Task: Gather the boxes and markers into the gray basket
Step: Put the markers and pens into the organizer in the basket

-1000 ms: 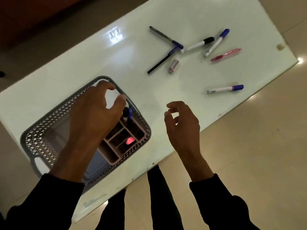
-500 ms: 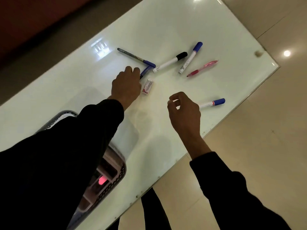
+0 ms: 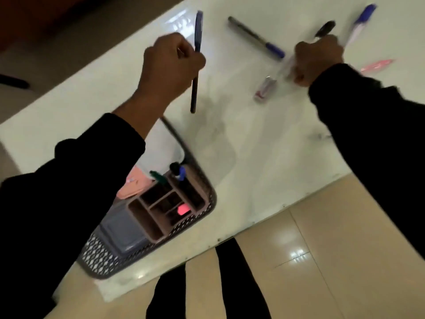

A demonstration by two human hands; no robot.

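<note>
Gray basket (image 3: pixel 202 217): at the near left edge of the white surface (image 3: pixel 264 157), close by so things drop in fast.
Boxes in the basket: a brown box with little rooms (image 3: pixel 158 210), a pink box (image 3: pixel 132 185) and a gray box (image 3: pixel 124 231) already inside; marker caps (image 3: pixel 178 171) poking up from the brown box.
Left hand (image 3: pixel 167 65): just past the basket's far rim, grip curled tight round a dark pen with a blue cap (image 3: pixel 196 61), held upright, probably to drop it straight into a little room.
Dark marker with blue cap (image 3: pixel 255 38): lying flat, far right of the basket, not picked up yet.
Small eraser (image 3: pixel 264 88): flat, well right of the basket.
Right hand (image 3: pixel 318 58): farthest right of the basket, grip closed round a white marker with a black cap (image 3: pixel 324 28); blurry.
Blue-capped white marker (image 3: pixel 361 21) and pink pen (image 3: pixel 377 65): beyond that hand, waiting.
</note>
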